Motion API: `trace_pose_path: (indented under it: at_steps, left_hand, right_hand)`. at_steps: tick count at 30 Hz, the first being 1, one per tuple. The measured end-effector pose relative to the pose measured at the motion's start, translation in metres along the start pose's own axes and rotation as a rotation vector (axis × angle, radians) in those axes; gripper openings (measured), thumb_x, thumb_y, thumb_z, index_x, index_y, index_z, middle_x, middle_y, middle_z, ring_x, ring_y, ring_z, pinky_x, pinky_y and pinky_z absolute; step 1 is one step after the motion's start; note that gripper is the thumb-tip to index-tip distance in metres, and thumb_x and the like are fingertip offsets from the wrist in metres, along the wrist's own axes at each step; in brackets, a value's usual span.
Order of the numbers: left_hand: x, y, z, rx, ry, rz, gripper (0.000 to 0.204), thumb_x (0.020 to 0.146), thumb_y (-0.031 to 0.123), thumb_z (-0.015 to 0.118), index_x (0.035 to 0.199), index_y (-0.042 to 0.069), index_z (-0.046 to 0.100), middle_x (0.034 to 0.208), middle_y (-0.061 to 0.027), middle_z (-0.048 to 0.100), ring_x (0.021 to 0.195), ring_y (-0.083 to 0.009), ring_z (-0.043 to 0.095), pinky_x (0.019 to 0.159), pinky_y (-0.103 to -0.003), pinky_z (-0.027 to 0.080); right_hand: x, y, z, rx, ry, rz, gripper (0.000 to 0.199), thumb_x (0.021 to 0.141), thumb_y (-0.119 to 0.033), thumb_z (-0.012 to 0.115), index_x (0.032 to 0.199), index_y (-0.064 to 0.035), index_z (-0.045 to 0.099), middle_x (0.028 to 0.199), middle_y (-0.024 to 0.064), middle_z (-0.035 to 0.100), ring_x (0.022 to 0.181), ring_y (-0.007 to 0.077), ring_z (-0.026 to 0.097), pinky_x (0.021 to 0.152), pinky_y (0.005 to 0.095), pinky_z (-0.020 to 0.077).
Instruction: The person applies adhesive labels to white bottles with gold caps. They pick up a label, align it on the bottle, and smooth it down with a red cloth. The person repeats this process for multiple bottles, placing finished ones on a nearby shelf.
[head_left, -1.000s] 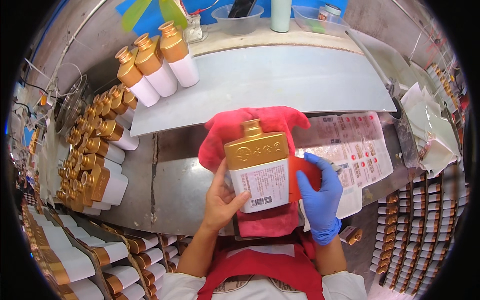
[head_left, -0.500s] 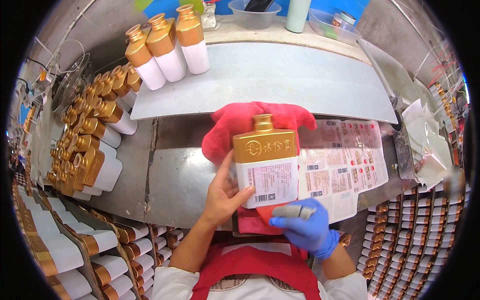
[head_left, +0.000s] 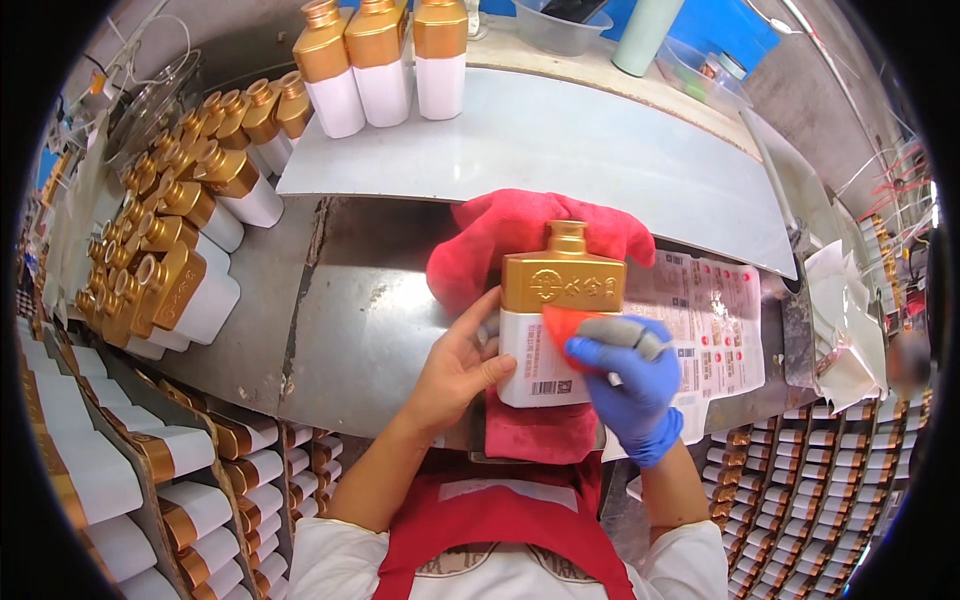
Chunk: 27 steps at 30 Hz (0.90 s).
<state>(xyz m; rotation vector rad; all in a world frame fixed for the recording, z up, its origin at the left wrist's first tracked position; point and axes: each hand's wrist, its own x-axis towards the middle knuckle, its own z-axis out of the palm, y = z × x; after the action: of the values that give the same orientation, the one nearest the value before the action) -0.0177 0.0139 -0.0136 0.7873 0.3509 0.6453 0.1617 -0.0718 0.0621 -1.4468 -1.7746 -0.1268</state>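
A flat bottle (head_left: 555, 300) with a gold upper half and white lower half lies on a red cloth (head_left: 520, 235) on the metal bench. My left hand (head_left: 455, 365), bare, grips the bottle's left edge. My right hand (head_left: 625, 385), in a blue glove, holds an orange-edged grey scraper (head_left: 590, 328) and presses it on the white label face of the bottle.
A sheet of printed labels (head_left: 715, 320) lies right of the bottle. Three finished gold-and-white bottles (head_left: 385, 60) stand on the white board (head_left: 560, 150) behind. Several more bottles (head_left: 180, 230) crowd the left. Racks of boxed bottles (head_left: 120, 470) line both lower sides.
My right hand has come up from below the bottle with the scraper and now presses it across the label. The bottle stays on the cloth in my left hand.
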Motion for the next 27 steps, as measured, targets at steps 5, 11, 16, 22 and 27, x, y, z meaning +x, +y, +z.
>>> trace_pose_path:
  at_steps: [5, 11, 16, 22, 27]
  left_hand:
    - [0.002, -0.002, -0.005, -0.079, -0.043, 0.004, 0.069, 0.089, -0.008, 0.055, 0.149, 0.0, 0.022, 0.142, -0.0147, 0.041, 0.126, -0.0216, 0.047, 0.104, -0.032, 0.039]
    - [0.0, -0.002, -0.012, -0.088, -0.032, -0.003, 0.066, 0.09, -0.008, 0.052, 0.148, -0.001, 0.022, 0.143, -0.0153, 0.04, 0.128, -0.0221, 0.045, 0.105, -0.033, 0.038]
    - [-0.007, -0.004, -0.017, -0.03, -0.02, -0.012, 0.064, 0.091, -0.008, 0.05, 0.148, -0.002, 0.022, 0.145, -0.0155, 0.037, 0.129, -0.0229, 0.044, 0.107, -0.033, 0.037]
    - [-0.019, -0.007, -0.021, 0.012, 0.004, -0.022, 0.064, 0.091, -0.009, 0.049, 0.149, -0.002, 0.02, 0.146, -0.015, 0.035, 0.132, -0.024, 0.04, 0.109, -0.034, 0.034]
    - [-0.031, -0.007, -0.022, 0.162, -0.04, 0.035, 0.072, 0.087, -0.011, 0.053, 0.149, -0.001, 0.018, 0.147, -0.0151, 0.034, 0.135, -0.0255, 0.038, 0.111, -0.037, 0.032]
  right_hand:
    - [-0.048, -0.037, -0.007, 0.13, -0.457, -0.07, 0.037, 0.073, -0.008, 0.072, 0.108, -0.0186, 0.068, 0.092, 0.0027, 0.068, 0.073, 0.0214, 0.066, 0.06, 0.0329, 0.0539]
    - [-0.036, -0.032, -0.014, 0.111, -0.514, -0.012, 0.025, 0.075, -0.01, 0.072, 0.098, -0.0171, 0.07, 0.087, 0.0068, 0.069, 0.07, 0.024, 0.067, 0.06, 0.0331, 0.0551]
    - [0.037, -0.002, -0.005, -0.103, -0.312, 0.181, 0.033, 0.073, -0.009, 0.076, 0.105, -0.0162, 0.068, 0.087, 0.0052, 0.067, 0.067, 0.0221, 0.06, 0.06, 0.0324, 0.0471]
    - [0.027, 0.005, -0.001, -0.094, -0.261, -0.177, 0.027, 0.074, -0.012, 0.076, 0.099, -0.0158, 0.07, 0.089, 0.0032, 0.067, 0.075, 0.0205, 0.065, 0.06, 0.0305, 0.0507]
    - [-0.039, -0.034, -0.013, 0.0, -0.45, -0.161, 0.033, 0.071, -0.013, 0.074, 0.104, -0.0192, 0.069, 0.086, 0.0035, 0.066, 0.066, 0.0179, 0.062, 0.055, 0.0292, 0.0504]
